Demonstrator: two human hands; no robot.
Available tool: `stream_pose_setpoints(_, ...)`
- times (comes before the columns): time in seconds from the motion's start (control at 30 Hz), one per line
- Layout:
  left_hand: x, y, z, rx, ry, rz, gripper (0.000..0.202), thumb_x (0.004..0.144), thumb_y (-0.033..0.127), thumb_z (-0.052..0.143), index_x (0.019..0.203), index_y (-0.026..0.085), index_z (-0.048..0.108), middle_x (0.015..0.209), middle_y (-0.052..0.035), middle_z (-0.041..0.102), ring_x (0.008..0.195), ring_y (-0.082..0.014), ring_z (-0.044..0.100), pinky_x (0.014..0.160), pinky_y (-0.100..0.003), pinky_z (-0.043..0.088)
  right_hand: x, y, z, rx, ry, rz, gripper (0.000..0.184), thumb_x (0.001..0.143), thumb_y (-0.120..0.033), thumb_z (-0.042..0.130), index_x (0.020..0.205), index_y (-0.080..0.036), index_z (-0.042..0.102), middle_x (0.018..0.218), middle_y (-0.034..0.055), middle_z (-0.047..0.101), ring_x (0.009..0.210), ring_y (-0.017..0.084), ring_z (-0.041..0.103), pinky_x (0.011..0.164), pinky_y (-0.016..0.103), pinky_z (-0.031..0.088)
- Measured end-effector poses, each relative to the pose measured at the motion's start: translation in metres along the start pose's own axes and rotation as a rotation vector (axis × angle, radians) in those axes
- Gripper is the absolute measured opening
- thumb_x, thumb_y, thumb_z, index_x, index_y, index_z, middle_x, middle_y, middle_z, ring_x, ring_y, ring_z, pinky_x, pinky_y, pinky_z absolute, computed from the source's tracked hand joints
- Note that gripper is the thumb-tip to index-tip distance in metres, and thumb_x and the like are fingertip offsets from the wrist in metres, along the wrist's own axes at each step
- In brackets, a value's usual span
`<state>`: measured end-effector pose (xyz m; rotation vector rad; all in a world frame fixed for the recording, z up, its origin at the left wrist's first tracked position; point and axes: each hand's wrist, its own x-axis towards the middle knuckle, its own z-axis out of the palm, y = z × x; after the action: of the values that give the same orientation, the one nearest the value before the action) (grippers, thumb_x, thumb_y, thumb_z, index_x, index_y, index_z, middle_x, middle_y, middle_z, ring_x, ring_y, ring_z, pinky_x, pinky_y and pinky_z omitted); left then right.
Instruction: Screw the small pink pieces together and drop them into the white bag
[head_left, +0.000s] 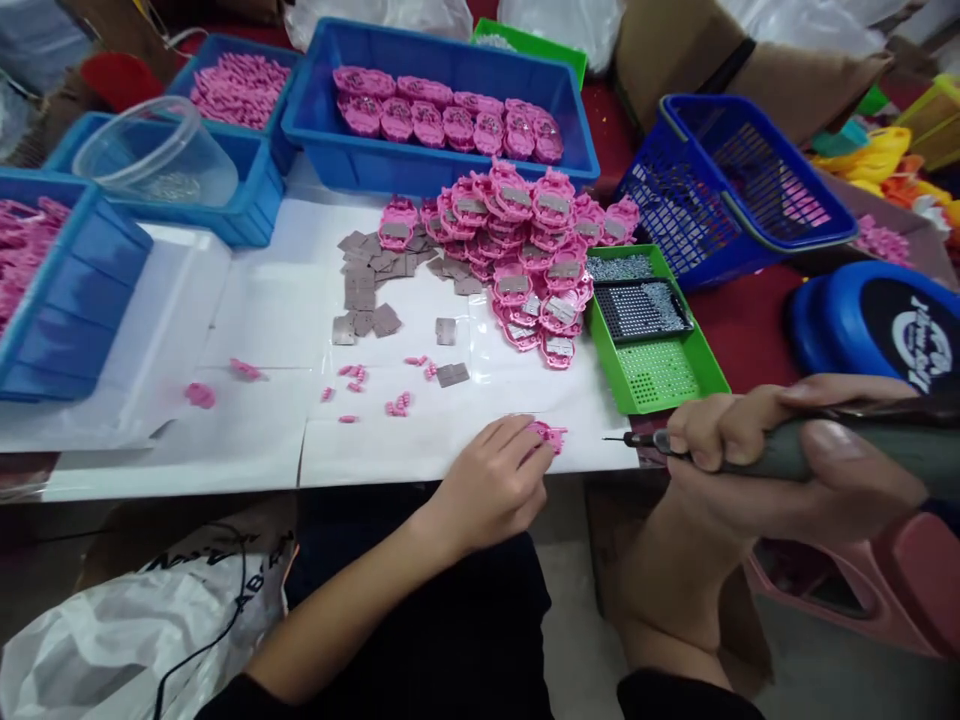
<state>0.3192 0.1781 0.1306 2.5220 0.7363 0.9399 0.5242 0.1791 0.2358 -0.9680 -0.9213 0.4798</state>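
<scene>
Left fingers pinch pink part; right fingers grip screwdriver; bag reads, perhaps, "AB".

Left hand holds a pink part at the table's near edge. Right hand grips a screwdriver, bit apart from the part. Far side: heaped pink housings, with grey plates left.

Front-left of green tray: left hand partly hides pink part. Right of tray: screwdriver is cut off at rear.
</scene>
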Motion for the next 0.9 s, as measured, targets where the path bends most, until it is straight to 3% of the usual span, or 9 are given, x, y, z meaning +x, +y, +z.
stream_pose_setpoints(0.13, 0.012, 0.001, 0.019, -0.002, 0.049, -0.110, 0.020, 0.114, 0.026, 0.061, 0.125, 0.014, 0.071, 0.127, -0.0173, 0.079, 0.129, -0.0343, 0.076, 0.107, -0.050, 0.068, -0.006, 0.008, 0.017, 0.043, -0.178, 0.070, 0.015, 0.075, -0.024, 0.066, 0.087, -0.027, 0.075, 0.047, -0.0093, 0.051, 0.027, 0.013, 0.031, 0.032, 0.029, 0.035)
stream_pose_setpoints(0.27, 0.018, 0.001, 0.025, -0.070, 0.075, -0.198, 0.022, 0.119, 0.032, 0.056, 0.118, 0.016, 0.070, 0.121, -0.0140, 0.080, 0.115, -0.0275, 0.078, 0.102, -0.046, 0.068, -0.012, 0.016, 0.026, 0.022, -0.212, 0.115, 0.006, 0.082, -0.030, 0.074, 0.087, -0.028, 0.072, 0.047, -0.0097, 0.050, 0.029, 0.013, 0.034, 0.034, 0.029, 0.039)
stream_pose_setpoints(0.5, 0.017, 0.001, 0.023, -0.056, 0.099, -0.192, 0.024, 0.121, 0.027, 0.054, 0.109, 0.016, 0.072, 0.114, -0.0118, 0.080, 0.110, -0.0250, 0.078, 0.097, -0.041, 0.067, -0.008, 0.023, 0.030, 0.003, -0.266, 0.143, 0.009, 0.086, -0.028, 0.073, 0.094, -0.029, 0.075, 0.053, -0.0081, 0.053, 0.033, 0.013, 0.039, 0.036, 0.031, 0.043)
stream_pose_setpoints(0.6, 0.016, 0.001, 0.024, -0.039, 0.122, -0.188, 0.024, 0.121, 0.028, 0.054, 0.110, 0.015, 0.072, 0.115, -0.0121, 0.080, 0.110, -0.0252, 0.078, 0.096, -0.041, 0.067, -0.010, 0.028, 0.031, 0.017, -0.309, 0.140, 0.004, 0.088, -0.029, 0.075, 0.090, -0.028, 0.071, 0.053, -0.0092, 0.054, 0.033, 0.011, 0.038, 0.036, 0.027, 0.043)
stream_pose_setpoints(0.73, 0.015, 0.001, 0.026, -0.025, 0.145, -0.175, 0.025, 0.121, 0.028, 0.054, 0.110, 0.014, 0.072, 0.114, -0.0124, 0.080, 0.109, -0.0251, 0.078, 0.094, -0.041, 0.067, -0.017, 0.036, 0.035, 0.033, -0.332, 0.150, 0.012, 0.092, -0.031, 0.079, 0.088, -0.027, 0.068, 0.053, -0.0099, 0.054, 0.033, 0.010, 0.038, 0.037, 0.023, 0.042)
stream_pose_setpoints(0.9, 0.015, 0.001, 0.027, -0.025, 0.128, -0.182, 0.023, 0.121, 0.026, 0.053, 0.109, 0.016, 0.071, 0.113, -0.0121, 0.080, 0.105, -0.0248, 0.076, 0.091, -0.042, 0.067, -0.012, 0.032, 0.030, 0.041, -0.482, 0.178, 0.010, 0.094, -0.036, 0.078, 0.095, -0.029, 0.071, 0.052, -0.0107, 0.052, 0.032, 0.010, 0.039, 0.037, 0.024, 0.043)
